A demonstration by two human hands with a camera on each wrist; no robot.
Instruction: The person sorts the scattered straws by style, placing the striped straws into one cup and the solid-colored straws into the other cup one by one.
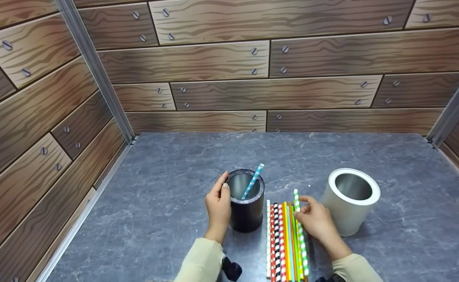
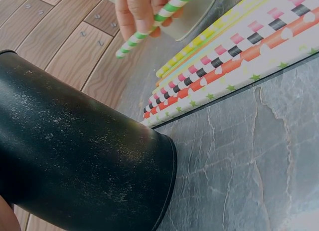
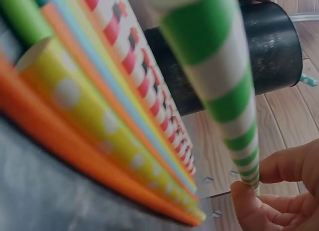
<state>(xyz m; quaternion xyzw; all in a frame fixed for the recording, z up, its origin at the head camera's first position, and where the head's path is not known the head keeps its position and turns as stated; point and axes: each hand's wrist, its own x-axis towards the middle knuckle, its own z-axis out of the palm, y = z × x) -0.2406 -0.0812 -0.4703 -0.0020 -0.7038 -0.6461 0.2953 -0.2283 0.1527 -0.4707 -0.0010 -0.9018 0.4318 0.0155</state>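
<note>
My left hand (image 1: 218, 209) grips the side of a black cylindrical cup (image 1: 246, 213), fingers at its rim. Inside that cup leans one blue straw with white dots (image 1: 253, 181). Between thumb and fingers, my right hand (image 1: 316, 217) pinches a green-and-white striped straw (image 1: 300, 235) near its upper end. In the left wrist view this striped straw (image 2: 169, 9) is raised off the surface. Just left of it lies a row of several patterned paper straws (image 1: 282, 243), side by side, in red, black, pink, yellow, orange and green.
A white cylindrical cup (image 1: 345, 211) stands upright to the right of my right hand, its opening facing up. The grey marbled tabletop (image 1: 155, 188) is bounded by wood-patterned walls (image 1: 221, 62) at the back and sides.
</note>
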